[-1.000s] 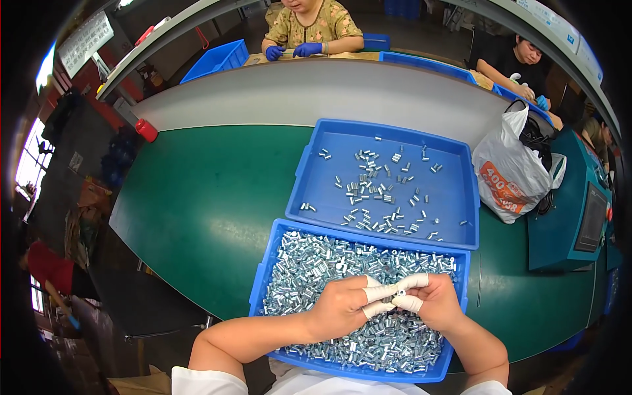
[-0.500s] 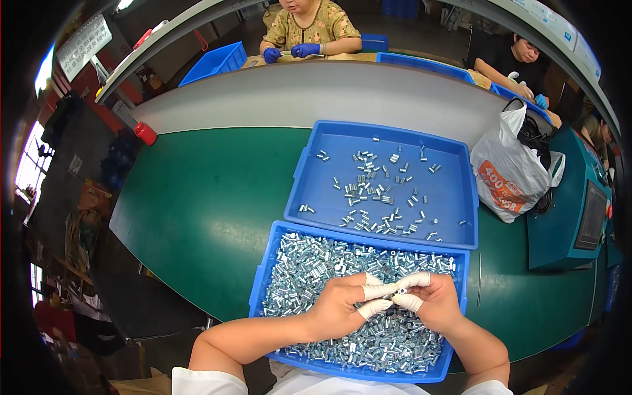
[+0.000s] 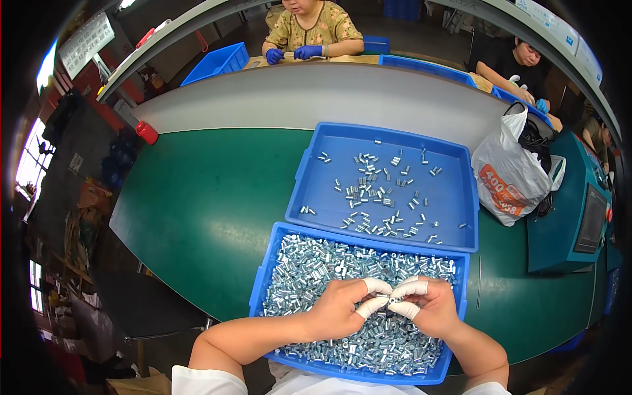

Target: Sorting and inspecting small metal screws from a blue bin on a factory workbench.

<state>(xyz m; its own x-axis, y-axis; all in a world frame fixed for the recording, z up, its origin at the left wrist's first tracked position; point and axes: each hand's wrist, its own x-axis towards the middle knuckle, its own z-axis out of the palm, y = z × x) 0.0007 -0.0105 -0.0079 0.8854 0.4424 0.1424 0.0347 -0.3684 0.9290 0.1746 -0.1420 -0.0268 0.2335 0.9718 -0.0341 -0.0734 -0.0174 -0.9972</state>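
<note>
Over a blue bin (image 3: 261, 273) heaped with small silvery metal sleeves (image 3: 303, 260), my two hands meet, white cots on several fingertips. My left hand (image 3: 342, 308) pinches with thumb and forefinger, and a bit of shiny metal shows at its tips. From the other side my right hand (image 3: 434, 308) closes its thumb and fingers on a small metal sleeve (image 3: 395, 300), its round end and hole facing up toward me. The fingertips of both hands nearly touch; whether they share one piece or hold two I cannot tell.
Beyond the bin stands a shallower blue tray (image 3: 388, 141) with scattered sleeves. A white plastic bag (image 3: 503, 168) and a teal machine with a screen (image 3: 591, 220) are at the right. A thin rod (image 3: 479, 280) lies on the green table (image 3: 210, 197). Two co-workers sit past the grey partition (image 3: 263, 99).
My fingertips have come slightly down and left with the sleeve. My left fingers, earlier stretched across to the right hand's tips, are now bent into a pinch beside them.
</note>
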